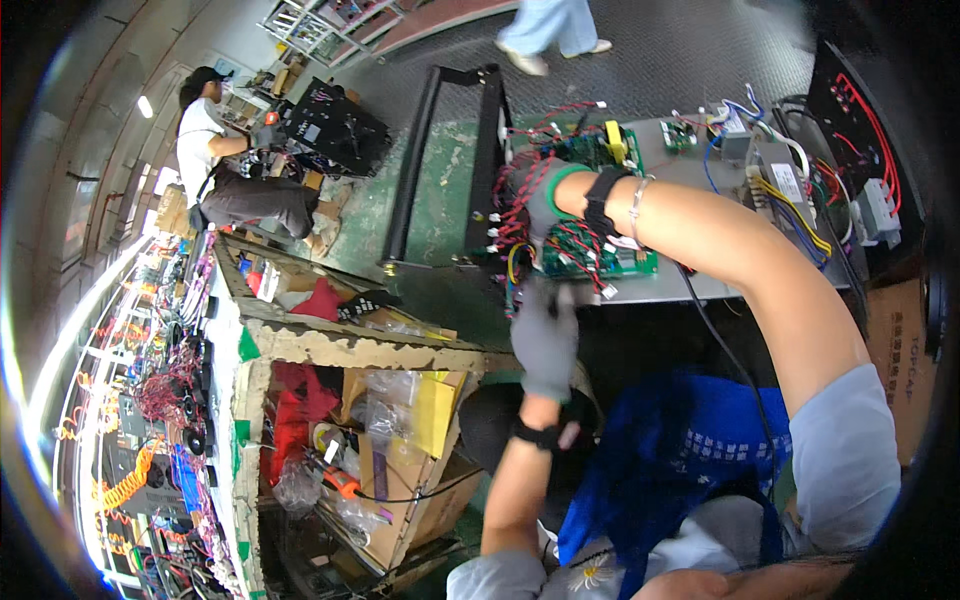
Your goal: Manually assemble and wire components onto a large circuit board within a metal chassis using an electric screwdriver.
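My right hand (542,195), in a grey glove with a green cuff, reaches over a green circuit board (625,262) to a bundle of red twisted wires (515,190). Its fingers are hidden among those wires. Nearer to me, my left hand (545,340), also gloved in grey, is beside the board's near left corner, and motion smears its fingers. The board lies on a grey metal plate (665,290). A black metal frame (490,165) with handle-like bars stands along the left side, with small white connectors on the wires there.
A worn wooden shelf (370,345) on the left holds plastic bags, cardboard and an orange-handled tool (340,482). A black cable (710,325) hangs from the plate across my blue apron (670,450). Another person (210,140) works far left; someone's legs (550,35) show at the top.
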### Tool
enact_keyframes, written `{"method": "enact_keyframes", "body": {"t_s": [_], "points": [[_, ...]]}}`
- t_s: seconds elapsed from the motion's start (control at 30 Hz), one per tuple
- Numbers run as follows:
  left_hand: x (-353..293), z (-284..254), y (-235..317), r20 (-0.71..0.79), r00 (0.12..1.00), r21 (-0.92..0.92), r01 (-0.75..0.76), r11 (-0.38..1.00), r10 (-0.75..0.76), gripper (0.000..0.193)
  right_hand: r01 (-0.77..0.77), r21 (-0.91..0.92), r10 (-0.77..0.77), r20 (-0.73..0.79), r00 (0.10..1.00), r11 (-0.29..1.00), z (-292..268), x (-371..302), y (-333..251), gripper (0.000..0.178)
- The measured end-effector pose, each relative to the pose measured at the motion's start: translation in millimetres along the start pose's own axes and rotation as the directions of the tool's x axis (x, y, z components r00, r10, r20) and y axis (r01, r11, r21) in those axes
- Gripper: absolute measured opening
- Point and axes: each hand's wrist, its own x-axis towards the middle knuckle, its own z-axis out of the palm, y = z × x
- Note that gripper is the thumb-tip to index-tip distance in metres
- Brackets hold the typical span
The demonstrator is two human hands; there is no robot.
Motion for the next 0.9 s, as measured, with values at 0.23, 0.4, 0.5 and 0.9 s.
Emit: {"method": "enact_keyframes", "body": {"t_s": [0.23, 0.4, 0.5, 0.9], "points": [[-25.0, 21.9, -34.7, 0.28, 0.762, -0.743, 0.557, 0.371, -0.584, 0.044, 0.091, 0.026, -0.09, -0.053, 0.995, 0.995, 39.4, 20.6, 27.4, 0.051], [31.2, 50.6, -11.4, -0.101, 0.929, -0.905, 0.063, 0.422, -0.356, 0.049, 0.158, -0.184, -0.159, 0.011, 0.987, 0.97, 47.7, 31.1, 36.4, 0.062], [37.1, 63.8, -7.1, 0.11, 0.825, -0.994, 0.098, -0.052, -0.555, 0.052, 0.127, -0.076, -0.128, -0.008, 0.992, 0.989, 38.6, 28.1, 34.1, 0.066], [29.4, 54.1, -13.6, 0.271, 0.81, -0.962, 0.233, -0.138, -0.52, 0.05, 0.11, 0.037, -0.114, 0.139, 0.984, 0.993, 39.0, 34.6, 43.1, 0.073]]}}
